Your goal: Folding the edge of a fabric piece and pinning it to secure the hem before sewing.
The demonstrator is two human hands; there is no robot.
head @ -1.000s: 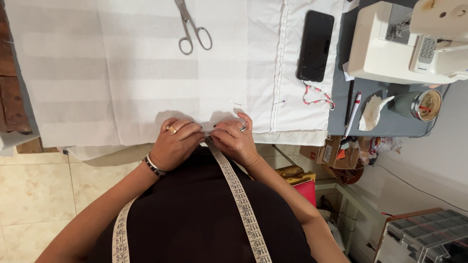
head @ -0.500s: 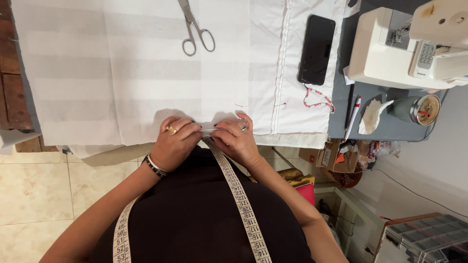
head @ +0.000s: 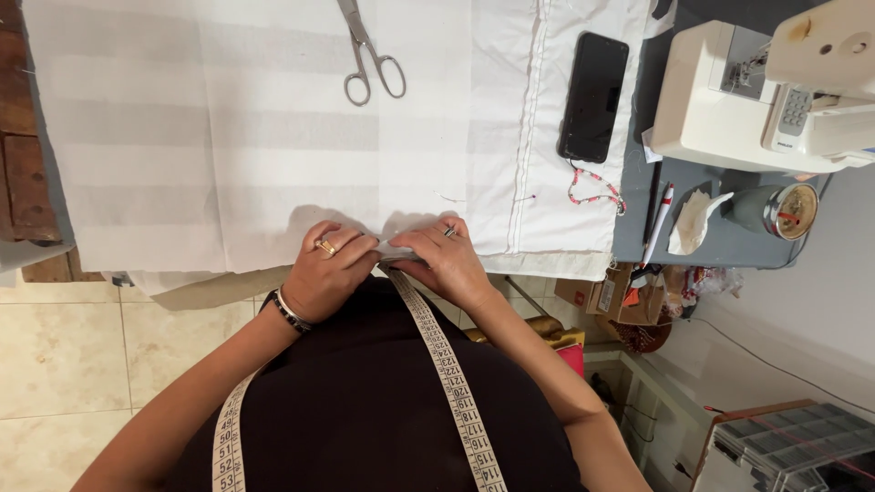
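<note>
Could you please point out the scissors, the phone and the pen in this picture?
Scissors (head: pixel 363 50): head view, on the pivot where the blades meet the handles.
Phone (head: pixel 594 96): head view, middle of the dark screen.
Pen (head: pixel 659 223): head view, middle of its barrel.

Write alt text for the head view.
Both hands, left hand and right hand, pinch the near edge of a white striped fabric sheet on a table. Silver metal scissors and a black phone lie on it; a white sewing machine stands right.
</note>
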